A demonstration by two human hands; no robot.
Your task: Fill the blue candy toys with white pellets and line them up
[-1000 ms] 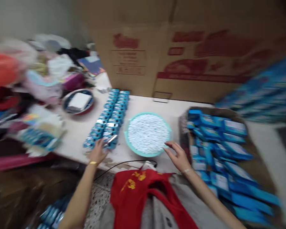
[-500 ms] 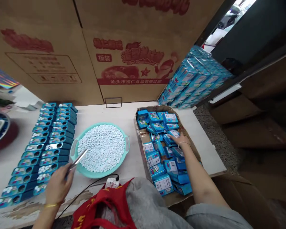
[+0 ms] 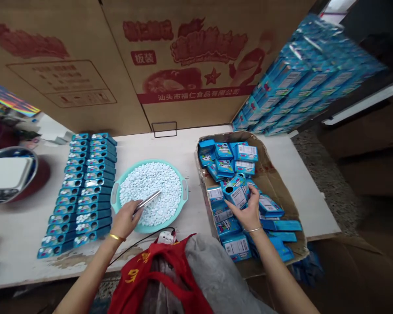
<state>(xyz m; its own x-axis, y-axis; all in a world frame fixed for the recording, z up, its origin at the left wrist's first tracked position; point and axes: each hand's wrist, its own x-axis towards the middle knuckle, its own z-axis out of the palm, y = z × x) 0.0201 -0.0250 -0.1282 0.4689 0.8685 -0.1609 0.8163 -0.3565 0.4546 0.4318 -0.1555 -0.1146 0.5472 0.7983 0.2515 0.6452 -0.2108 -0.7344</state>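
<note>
A small blue printed box [image 3: 238, 195] with a white text panel is held tilted in the fingers of the right hand [image 3: 249, 214], a dark round hole showing in its end, over other blue boxes in a worn cardboard tray [image 3: 277, 174]. A slim, shiny metal tool [image 3: 150, 199] slants up and to the right from the left hand [image 3: 125, 220] over small white pellets [image 3: 163, 176]; whether its tip touches them is unclear. The pellets fill a round turquoise basin [image 3: 147, 228] with two side handles, sitting level on the worktop [image 3: 193, 150].

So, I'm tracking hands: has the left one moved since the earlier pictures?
Yes: judged against the bowl, the left hand has moved right, from left of it to over its near-left rim.
</note>
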